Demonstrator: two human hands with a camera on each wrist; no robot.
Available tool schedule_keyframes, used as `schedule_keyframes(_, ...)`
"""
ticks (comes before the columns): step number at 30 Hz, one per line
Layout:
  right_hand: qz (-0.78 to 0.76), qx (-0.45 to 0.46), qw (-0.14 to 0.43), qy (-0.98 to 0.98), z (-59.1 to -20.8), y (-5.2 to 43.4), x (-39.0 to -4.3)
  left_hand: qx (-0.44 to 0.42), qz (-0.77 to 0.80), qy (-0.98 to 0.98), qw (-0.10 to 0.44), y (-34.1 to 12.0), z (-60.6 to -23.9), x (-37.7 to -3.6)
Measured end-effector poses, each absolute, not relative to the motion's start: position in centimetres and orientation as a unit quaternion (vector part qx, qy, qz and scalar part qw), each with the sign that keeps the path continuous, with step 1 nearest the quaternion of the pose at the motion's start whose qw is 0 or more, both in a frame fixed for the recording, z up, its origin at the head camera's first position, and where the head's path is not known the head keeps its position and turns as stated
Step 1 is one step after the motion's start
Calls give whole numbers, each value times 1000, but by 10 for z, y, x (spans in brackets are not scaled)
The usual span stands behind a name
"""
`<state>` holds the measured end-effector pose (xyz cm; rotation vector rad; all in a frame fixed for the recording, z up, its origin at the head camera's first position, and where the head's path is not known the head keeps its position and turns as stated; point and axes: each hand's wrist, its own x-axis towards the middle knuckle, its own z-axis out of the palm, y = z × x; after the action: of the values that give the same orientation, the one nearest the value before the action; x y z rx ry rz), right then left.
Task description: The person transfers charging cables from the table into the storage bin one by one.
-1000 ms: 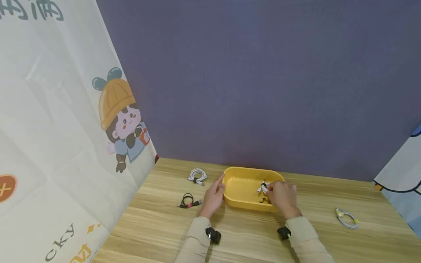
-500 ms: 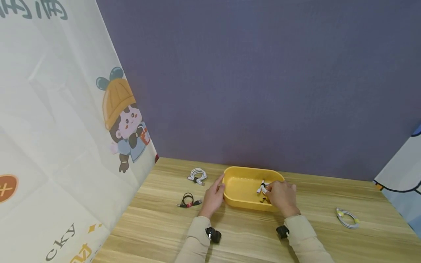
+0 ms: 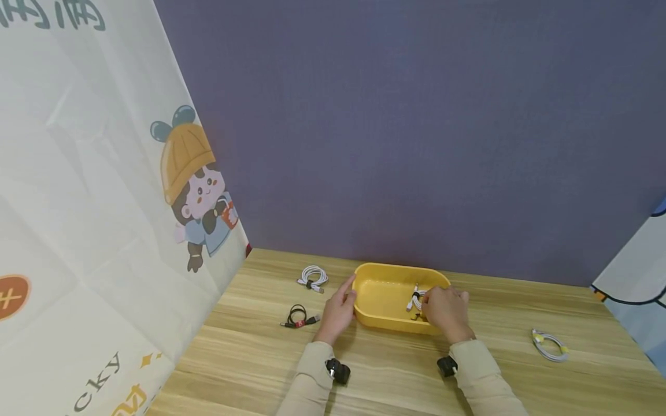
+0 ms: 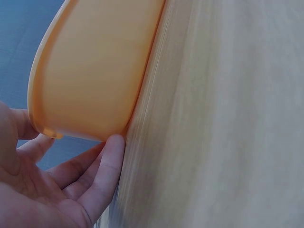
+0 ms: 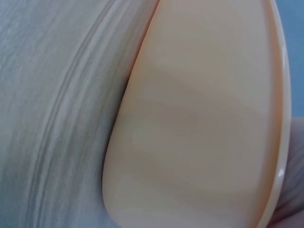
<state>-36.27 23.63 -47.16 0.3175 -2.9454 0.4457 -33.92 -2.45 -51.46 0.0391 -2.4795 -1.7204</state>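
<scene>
Since a second ago the white cable [image 3: 414,298] has sunk lower into the yellow tray [image 3: 385,315]; little else shifted. Right hand [image 3: 443,312] reaches over the near rim, fingers curled round the cable bundle, lowering it inside. Left hand [image 3: 338,309] rests open-fingered against the tray's left wall [image 4: 90,76], seemingly steadying it. Something dark under the cable, unclear. Other cables lie apart on the surface [image 3: 374,370]: white [image 3: 312,278], black [image 3: 298,318], a third [image 3: 548,345]. Right wrist view shows only tray wall.

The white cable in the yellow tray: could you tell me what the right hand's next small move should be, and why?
Probably let go and lift out: the right hand holds the white cable low inside the yellow tray, which the left hand steadies at its end.
</scene>
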Motion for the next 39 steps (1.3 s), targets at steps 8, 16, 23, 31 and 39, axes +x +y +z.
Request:
schedule_keyframes(8, 148, 106, 84, -980, -472, 236, -364, 16, -570, -819, 59, -24, -513, -339)
schedule_keyframes(16, 152, 100, 81, -980, -471, 236, -365, 14, -571, -818, 58, -24, -513, -340)
schedule_keyframes(23, 156, 96, 80, -980, -471, 236, -365, 16, -569, -820, 54, -24, -515, -340)
schedule_keyframes(31, 155, 95, 88, -979, -470, 236, -366, 15, -569, -821, 55, -24, -515, -341)
schedule_keyframes(39, 164, 93, 91, -978, -471, 237, -366, 14, -573, -817, 53, -24, -514, -340)
